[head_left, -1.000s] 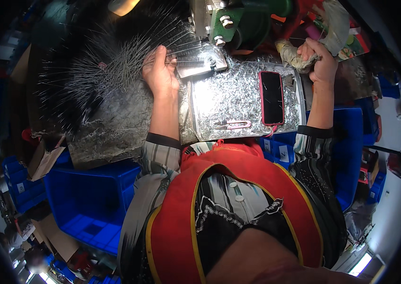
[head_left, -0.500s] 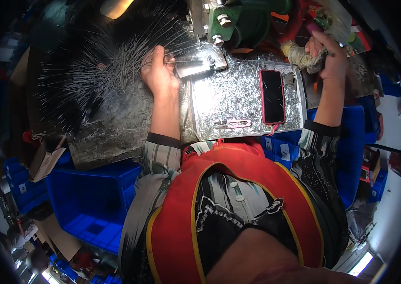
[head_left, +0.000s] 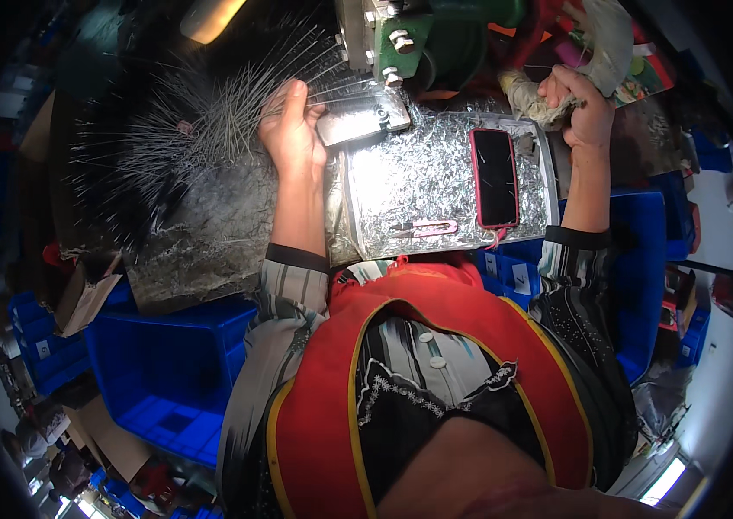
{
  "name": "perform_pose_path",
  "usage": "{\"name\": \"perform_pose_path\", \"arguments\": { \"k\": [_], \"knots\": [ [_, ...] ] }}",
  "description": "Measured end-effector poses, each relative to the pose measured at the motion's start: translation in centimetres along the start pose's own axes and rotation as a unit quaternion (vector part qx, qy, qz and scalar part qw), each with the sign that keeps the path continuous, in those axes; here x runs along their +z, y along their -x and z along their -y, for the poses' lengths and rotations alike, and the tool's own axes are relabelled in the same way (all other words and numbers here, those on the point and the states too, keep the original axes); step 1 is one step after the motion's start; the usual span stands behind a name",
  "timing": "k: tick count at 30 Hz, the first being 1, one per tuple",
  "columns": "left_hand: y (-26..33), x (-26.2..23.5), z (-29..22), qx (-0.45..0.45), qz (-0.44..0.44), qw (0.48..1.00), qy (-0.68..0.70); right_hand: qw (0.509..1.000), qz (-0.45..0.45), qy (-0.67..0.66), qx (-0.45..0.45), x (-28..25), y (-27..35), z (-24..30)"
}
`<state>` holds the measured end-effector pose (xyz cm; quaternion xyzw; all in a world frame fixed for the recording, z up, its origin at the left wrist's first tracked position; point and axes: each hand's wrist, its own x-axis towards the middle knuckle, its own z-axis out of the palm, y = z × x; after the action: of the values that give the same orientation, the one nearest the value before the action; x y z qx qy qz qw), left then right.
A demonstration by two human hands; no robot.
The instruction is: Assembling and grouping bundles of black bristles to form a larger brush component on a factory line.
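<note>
My left hand (head_left: 294,134) is closed, thumb upward, around some thin metal wires (head_left: 219,117) at the edge of a large spiky heap. Its curled fingers are partly hidden. Beside it lies a shiny metal plate (head_left: 353,124) below a green machine (head_left: 449,52) with bolts. My right hand (head_left: 585,108) grips a cloth-wrapped handle (head_left: 522,95) on the machine's right side. Between the hands sits a shallow tray (head_left: 453,246) strewn with small silvery clippings. In it lie a red-cased phone (head_left: 496,177) and pink thread snips (head_left: 433,228).
A blue bin (head_left: 167,320) stands below the bench at left, another blue bin (head_left: 639,259) at right. The worn bench top (head_left: 198,259) extends left of the tray. A lamp (head_left: 211,19) hangs at upper left.
My right hand and the wrapped handle have shifted somewhat to the left. My left hand stays almost in place by the metal plate.
</note>
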<state>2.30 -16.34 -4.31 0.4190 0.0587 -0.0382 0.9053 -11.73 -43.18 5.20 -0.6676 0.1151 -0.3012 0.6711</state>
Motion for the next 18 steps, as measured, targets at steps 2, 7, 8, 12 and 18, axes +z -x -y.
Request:
{"name": "perform_pose_path", "arguments": {
  "k": [2, 7, 8, 12, 18],
  "knots": [
    [0.2, 0.2, 0.0, -0.002, -0.001, 1.000, 0.002, 1.000, -0.004, -0.005, 0.023, 0.0, 0.2, 0.1],
    [0.0, 0.1, 0.2, 0.003, -0.009, 1.000, 0.000, 0.999, 0.020, -0.033, 0.001, -1.1, -0.1, -0.8],
    [0.0, 0.3, 0.3, 0.001, -0.007, 1.000, 0.001, 0.999, 0.017, -0.032, 0.000, -1.4, -0.2, -0.6],
    [-0.1, 0.2, 0.0, -0.005, -0.017, 1.000, -0.005, 0.998, 0.022, -0.009, 0.061, -1.7, -0.9, 1.1],
    [-0.2, 0.3, 0.0, -0.006, -0.030, 1.000, -0.003, 0.996, 0.064, -0.008, 0.070, -1.4, -1.2, 1.8]
  ]
}}
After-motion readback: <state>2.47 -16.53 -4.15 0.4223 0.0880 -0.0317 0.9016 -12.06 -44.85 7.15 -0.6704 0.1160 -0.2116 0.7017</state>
